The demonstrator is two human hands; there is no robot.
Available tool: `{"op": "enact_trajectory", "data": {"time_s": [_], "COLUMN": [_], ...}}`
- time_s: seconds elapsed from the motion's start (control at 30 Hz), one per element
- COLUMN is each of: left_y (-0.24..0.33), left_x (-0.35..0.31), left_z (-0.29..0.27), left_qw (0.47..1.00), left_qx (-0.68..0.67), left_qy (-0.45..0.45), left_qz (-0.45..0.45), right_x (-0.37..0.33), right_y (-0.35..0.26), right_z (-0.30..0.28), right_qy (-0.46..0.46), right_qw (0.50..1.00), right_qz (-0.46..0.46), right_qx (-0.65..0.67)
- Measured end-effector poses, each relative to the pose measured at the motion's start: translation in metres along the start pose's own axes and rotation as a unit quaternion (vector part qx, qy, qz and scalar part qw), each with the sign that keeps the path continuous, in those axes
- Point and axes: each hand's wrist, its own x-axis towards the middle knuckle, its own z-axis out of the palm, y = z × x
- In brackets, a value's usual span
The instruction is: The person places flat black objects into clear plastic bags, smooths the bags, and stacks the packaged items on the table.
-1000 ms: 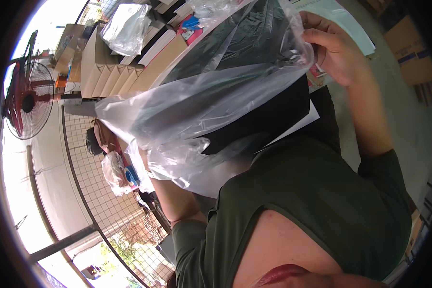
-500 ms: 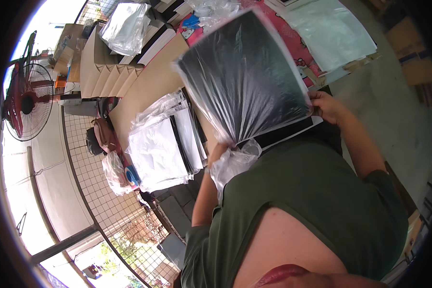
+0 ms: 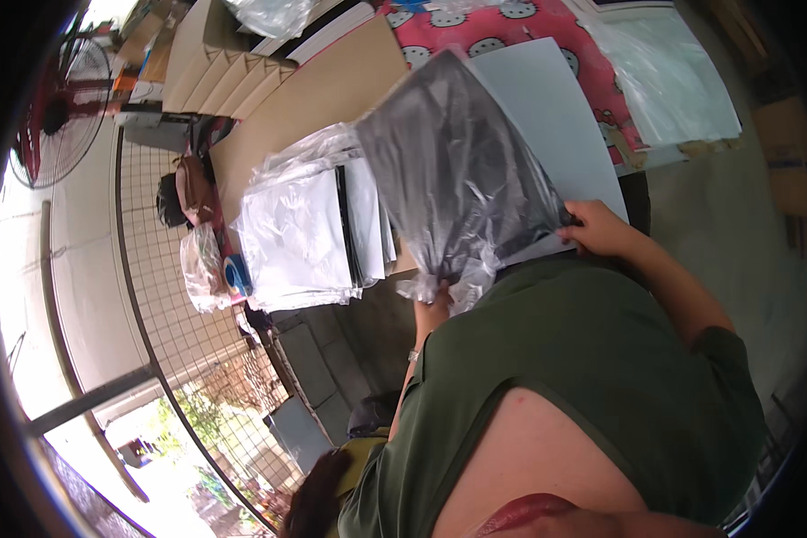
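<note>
In front of my chest lies a flat, dark rectangular item inside a clear plastic bag. The bag is wrinkled, and its loose film bunches at the near left corner. My left hand is closed on that bunched film, its fingers partly covered by plastic. At the near right corner, my right hand pinches the bag's edge between thumb and fingers. A pale grey-white sheet lies flat beneath the bag, showing along its right side.
Left of the bag is a pile of white plastic-wrapped packs. Behind it stand stacked brown folded boards. More clear bags lie at the far right on a pink patterned cloth. A fan stands at far left.
The bagged item has come down flatter, and its film looks looser and cloudier. The pale sheet under it now shows. My left hand has moved slightly right and down, still gripping the film.
</note>
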Motion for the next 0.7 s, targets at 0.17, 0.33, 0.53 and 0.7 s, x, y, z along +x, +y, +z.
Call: {"op": "enact_trajectory", "data": {"time_s": [0.17, 0.33, 0.53, 0.7], "left_y": [0.038, 0.041, 0.054, 0.053], "left_x": [0.000, 0.035, 0.070, 0.066], "left_z": [-0.054, -0.096, -0.135, -0.111], "left_qw": [0.961, 0.852, 0.921, 0.936], "left_qx": [-0.222, -0.512, -0.384, -0.342], "left_qy": [0.135, 0.088, 0.071, 0.088], "left_qz": [0.098, 0.068, 0.003, 0.005], "right_x": [0.073, 0.131, 0.127, 0.101], "right_y": [-0.090, -0.144, -0.107, -0.101], "right_z": [0.042, 0.091, 0.075, 0.036], "right_qy": [-0.039, -0.027, -0.051, -0.035], "right_qw": [0.980, 0.932, 0.949, 0.981], "right_qz": [-0.170, -0.351, -0.297, -0.176], "right_qx": [-0.096, -0.092, -0.095, -0.075]}}
